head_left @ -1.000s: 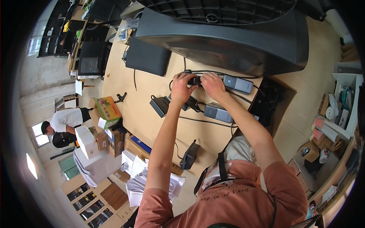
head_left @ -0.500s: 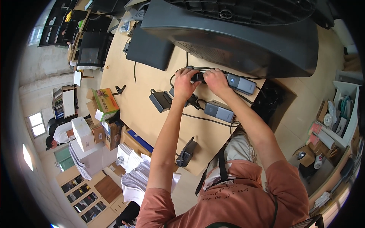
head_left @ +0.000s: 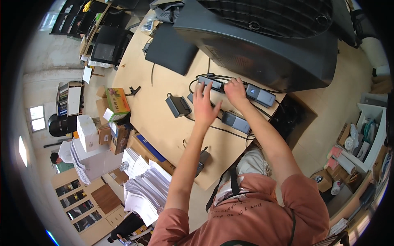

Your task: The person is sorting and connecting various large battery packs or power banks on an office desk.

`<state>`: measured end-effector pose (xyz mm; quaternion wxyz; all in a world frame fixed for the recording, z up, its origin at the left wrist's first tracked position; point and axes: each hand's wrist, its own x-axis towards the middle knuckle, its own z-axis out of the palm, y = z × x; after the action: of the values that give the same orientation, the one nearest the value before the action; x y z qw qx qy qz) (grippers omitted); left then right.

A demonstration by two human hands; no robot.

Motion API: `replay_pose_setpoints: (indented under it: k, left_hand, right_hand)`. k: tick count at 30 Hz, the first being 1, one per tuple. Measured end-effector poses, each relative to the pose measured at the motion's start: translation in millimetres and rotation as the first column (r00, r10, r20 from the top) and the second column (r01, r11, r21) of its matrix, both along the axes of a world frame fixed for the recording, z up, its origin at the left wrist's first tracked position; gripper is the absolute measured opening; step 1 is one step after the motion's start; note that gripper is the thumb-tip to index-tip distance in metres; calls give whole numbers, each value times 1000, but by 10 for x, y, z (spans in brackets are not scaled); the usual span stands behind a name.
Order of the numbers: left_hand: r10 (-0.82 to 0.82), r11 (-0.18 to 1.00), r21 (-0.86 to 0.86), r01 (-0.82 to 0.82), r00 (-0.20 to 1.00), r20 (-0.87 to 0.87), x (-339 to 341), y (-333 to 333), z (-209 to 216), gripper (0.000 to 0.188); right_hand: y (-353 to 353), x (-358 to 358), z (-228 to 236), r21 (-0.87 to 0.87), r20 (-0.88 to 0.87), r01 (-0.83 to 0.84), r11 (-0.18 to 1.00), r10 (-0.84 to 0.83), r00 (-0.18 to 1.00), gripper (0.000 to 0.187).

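Observation:
My left hand [head_left: 205,105] is open, its fingers spread over the table. Its fingertips reach the near side of a small grey-and-black device [head_left: 211,83] with black cables around it. Just right of that device, my right hand [head_left: 235,91] is closed, its fingertips down among the cables; what they pinch is hidden. Beside the right hand lies a grey-and-black box-shaped device [head_left: 266,97] with a small lit display. A similar device [head_left: 235,122] lies nearer me, below the right wrist. Left of my left hand stands a black power adapter [head_left: 179,106].
A large black casing [head_left: 262,49] stands along the table's far side. A flat dark panel [head_left: 171,49] lies at the far left. Near the front edge, another black adapter [head_left: 202,162] is partly behind my left forearm. Stacked papers [head_left: 147,184] and cartons [head_left: 119,139] are at left.
My left hand has let go and drawn back toward me, its fingers spreading and uncovering the small grey device. My right hand stays closed by the cables. The whole view has shifted slightly.

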<state>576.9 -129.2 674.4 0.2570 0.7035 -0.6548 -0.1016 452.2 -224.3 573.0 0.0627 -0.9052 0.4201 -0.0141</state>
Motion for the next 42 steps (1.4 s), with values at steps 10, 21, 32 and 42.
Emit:
replay_pose_setpoints:
  k: [10, 21, 32, 42]
  left_hand:
    - [578, 799, 248, -547, 813, -71, 8, 3118, 638, 48]
    - [510, 853, 150, -499, 860, -38, 278, 3428, -109, 63]
    - [388, 922, 136, -363, 862, -326, 527, 3576, -498, 46]
    - [440, 898, 84, -433, 889, -125, 366, 3526, 5, 73]
  right_hand:
    - [196, -219, -173, -128, 22, 0, 992, 2, 1000, 19]
    - [1048, -163, 797, -27, 465, 131, 991, -103, 879, 10]
    - [3379, 482, 143, 385, 640, -169, 907, -131, 757, 70]
    - [3059, -572, 896, 912, 28, -411, -9, -996, 85, 41]
